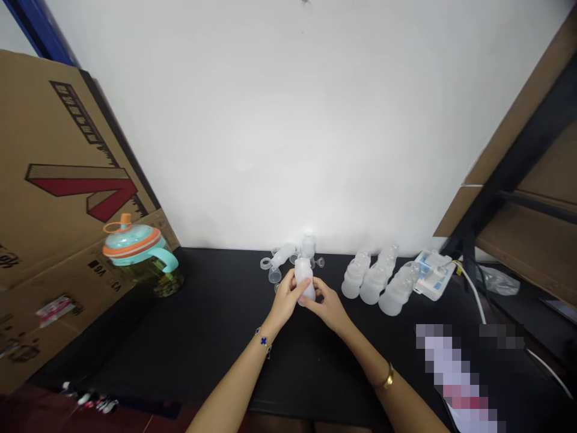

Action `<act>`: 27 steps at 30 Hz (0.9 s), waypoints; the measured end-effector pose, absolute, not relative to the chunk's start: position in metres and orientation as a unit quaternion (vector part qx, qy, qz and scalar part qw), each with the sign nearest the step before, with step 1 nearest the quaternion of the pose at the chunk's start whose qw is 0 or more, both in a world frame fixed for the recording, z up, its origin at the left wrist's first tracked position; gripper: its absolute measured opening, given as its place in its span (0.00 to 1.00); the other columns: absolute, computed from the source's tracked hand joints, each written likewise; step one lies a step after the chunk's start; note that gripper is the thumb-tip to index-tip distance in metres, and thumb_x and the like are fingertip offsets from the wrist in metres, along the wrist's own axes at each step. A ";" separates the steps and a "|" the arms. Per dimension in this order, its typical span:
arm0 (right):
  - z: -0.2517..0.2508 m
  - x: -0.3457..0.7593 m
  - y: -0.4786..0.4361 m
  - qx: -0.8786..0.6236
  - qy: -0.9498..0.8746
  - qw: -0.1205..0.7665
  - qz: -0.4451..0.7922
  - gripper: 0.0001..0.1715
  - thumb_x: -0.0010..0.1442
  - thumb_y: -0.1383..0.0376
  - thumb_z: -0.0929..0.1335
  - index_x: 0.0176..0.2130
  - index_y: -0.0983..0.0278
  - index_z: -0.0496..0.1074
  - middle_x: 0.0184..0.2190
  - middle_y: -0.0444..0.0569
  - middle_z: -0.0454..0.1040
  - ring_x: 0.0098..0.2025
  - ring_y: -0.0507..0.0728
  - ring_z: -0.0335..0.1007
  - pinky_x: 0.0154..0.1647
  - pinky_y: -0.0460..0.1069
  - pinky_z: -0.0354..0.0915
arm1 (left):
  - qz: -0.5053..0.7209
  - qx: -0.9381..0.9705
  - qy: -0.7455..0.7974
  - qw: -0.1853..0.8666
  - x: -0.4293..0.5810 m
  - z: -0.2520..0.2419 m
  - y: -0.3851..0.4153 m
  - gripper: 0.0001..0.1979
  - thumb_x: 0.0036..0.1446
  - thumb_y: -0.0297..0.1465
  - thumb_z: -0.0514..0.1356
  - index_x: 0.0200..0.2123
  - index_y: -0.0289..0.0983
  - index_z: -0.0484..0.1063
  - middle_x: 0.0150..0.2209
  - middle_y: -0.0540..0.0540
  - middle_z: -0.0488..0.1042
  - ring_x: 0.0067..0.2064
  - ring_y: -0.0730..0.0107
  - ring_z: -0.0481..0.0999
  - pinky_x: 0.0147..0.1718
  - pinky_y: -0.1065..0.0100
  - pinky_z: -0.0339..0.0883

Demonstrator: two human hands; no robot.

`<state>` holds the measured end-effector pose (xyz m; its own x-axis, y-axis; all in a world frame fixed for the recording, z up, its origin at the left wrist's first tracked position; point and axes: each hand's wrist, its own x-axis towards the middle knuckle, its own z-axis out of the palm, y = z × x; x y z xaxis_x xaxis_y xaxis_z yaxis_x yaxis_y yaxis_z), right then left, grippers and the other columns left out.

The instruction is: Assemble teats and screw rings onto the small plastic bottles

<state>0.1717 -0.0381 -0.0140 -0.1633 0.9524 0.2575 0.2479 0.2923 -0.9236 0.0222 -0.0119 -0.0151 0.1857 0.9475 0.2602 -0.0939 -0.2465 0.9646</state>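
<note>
Between my two hands, a translucent white baby bottle (304, 276) stands roughly upright above the black table. My left hand (286, 293) wraps its left side, thumb across the front. From the right, my right hand (328, 304) closes its fingers and thumb on the lower part. Just behind lie loose bottle parts: a white ring (265, 263), a clear cap (274, 275), another white bottle (283, 255) on its side and one more bottle (309, 243) near the wall. To the right, several bottles with clear caps (372, 284) stand grouped in rows.
A large teal-and-orange jug (146, 255) with liquid stands left, before a cardboard box (58, 210). At the right are a white power strip (435, 273) with a cable, a plastic bag (498, 281) and a blurred-out flat object (455, 373). A white wall (288, 132) bounds the black table (193, 343).
</note>
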 end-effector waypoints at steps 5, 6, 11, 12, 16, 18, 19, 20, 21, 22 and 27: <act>-0.018 0.176 -0.032 -0.478 -0.576 0.480 0.458 0.25 0.55 0.53 0.73 0.48 0.63 0.75 0.39 0.50 0.79 0.38 0.60 0.74 0.22 0.46 0.67 | 0.511 0.670 0.391 0.372 0.009 -0.003 -0.011 0.18 0.64 0.43 0.60 0.52 0.41 0.74 0.48 0.42 0.80 0.50 0.56 0.79 0.51 0.60 0.69; -0.018 0.177 -0.030 -0.480 -0.556 0.488 0.472 0.25 0.54 0.53 0.73 0.48 0.63 0.75 0.40 0.51 0.80 0.39 0.60 0.75 0.21 0.46 0.67 | 0.520 0.673 0.426 0.307 0.003 -0.001 -0.009 0.17 0.63 0.42 0.62 0.52 0.41 0.75 0.49 0.42 0.80 0.51 0.55 0.78 0.52 0.59 0.68; -0.014 0.181 -0.026 -0.485 -0.479 0.522 0.513 0.26 0.51 0.53 0.75 0.46 0.65 0.77 0.41 0.52 0.81 0.38 0.60 0.77 0.22 0.46 0.71 | 0.518 0.646 0.559 0.040 -0.028 -0.005 0.009 0.15 0.64 0.39 0.61 0.50 0.39 0.77 0.47 0.37 0.80 0.50 0.48 0.77 0.53 0.54 0.65; -0.013 0.182 -0.026 -0.485 -0.471 0.524 0.517 0.27 0.50 0.53 0.75 0.46 0.65 0.78 0.41 0.52 0.81 0.38 0.61 0.77 0.23 0.46 0.71 | 0.509 0.645 0.570 0.016 -0.031 -0.008 0.013 0.16 0.63 0.38 0.61 0.51 0.39 0.76 0.50 0.37 0.79 0.52 0.47 0.76 0.54 0.53 0.64; -0.008 0.180 -0.030 -0.473 -0.442 0.529 0.549 0.28 0.52 0.54 0.75 0.50 0.63 0.78 0.44 0.52 0.80 0.41 0.60 0.77 0.25 0.46 0.75 | 0.439 0.673 0.595 -0.010 -0.035 -0.024 0.023 0.15 0.58 0.34 0.66 0.49 0.41 0.78 0.52 0.37 0.79 0.55 0.47 0.74 0.55 0.52 0.61; -0.007 0.180 -0.032 -0.461 -0.430 0.534 0.563 0.28 0.53 0.55 0.75 0.51 0.62 0.78 0.46 0.52 0.80 0.42 0.60 0.76 0.26 0.47 0.76 | 0.415 0.684 0.600 -0.006 -0.035 -0.030 0.025 0.13 0.58 0.29 0.64 0.47 0.41 0.78 0.48 0.39 0.81 0.53 0.50 0.76 0.56 0.52 0.60; -0.007 0.180 -0.032 -0.454 -0.425 0.537 0.570 0.27 0.53 0.55 0.75 0.51 0.62 0.78 0.47 0.52 0.79 0.43 0.60 0.76 0.26 0.47 0.76 | 0.410 0.684 0.603 -0.002 -0.035 -0.032 0.026 0.13 0.58 0.28 0.63 0.47 0.41 0.78 0.47 0.40 0.81 0.52 0.51 0.76 0.56 0.52 0.59; -0.008 0.180 -0.033 -0.449 -0.420 0.539 0.577 0.27 0.54 0.55 0.75 0.52 0.61 0.78 0.47 0.52 0.79 0.43 0.60 0.76 0.26 0.47 0.77 | 0.412 0.681 0.605 0.003 -0.036 -0.033 0.027 0.13 0.58 0.27 0.63 0.47 0.40 0.78 0.47 0.40 0.81 0.51 0.52 0.77 0.57 0.52 0.59; -0.008 0.180 -0.033 -0.444 -0.415 0.540 0.583 0.27 0.54 0.55 0.75 0.52 0.61 0.78 0.47 0.52 0.79 0.43 0.60 0.76 0.26 0.47 0.77 | 0.422 0.676 0.604 0.010 -0.037 -0.033 0.027 0.13 0.58 0.27 0.63 0.46 0.40 0.78 0.46 0.41 0.81 0.51 0.52 0.77 0.57 0.52 0.59; -0.008 0.181 -0.032 -0.439 -0.411 0.540 0.589 0.28 0.54 0.55 0.75 0.53 0.61 0.77 0.47 0.52 0.79 0.43 0.60 0.76 0.27 0.48 0.77 | 0.440 0.671 0.597 0.023 -0.038 -0.032 0.028 0.13 0.58 0.28 0.63 0.47 0.40 0.78 0.47 0.41 0.81 0.50 0.52 0.78 0.57 0.52 0.60; -0.008 0.184 -0.032 -0.420 -0.416 0.539 0.600 0.28 0.54 0.54 0.75 0.52 0.62 0.78 0.43 0.53 0.79 0.40 0.60 0.76 0.26 0.48 0.76 | 0.590 0.572 0.542 0.175 -0.040 -0.019 0.030 0.15 0.54 0.36 0.69 0.45 0.41 0.79 0.45 0.41 0.81 0.47 0.53 0.79 0.51 0.57 0.67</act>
<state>0.1835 -0.0318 -0.0082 -0.0657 0.9963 -0.0553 -0.2971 -0.0724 -0.9521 -0.0398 0.0302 -0.0195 -0.2850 0.8267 0.4852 0.4139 -0.3504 0.8402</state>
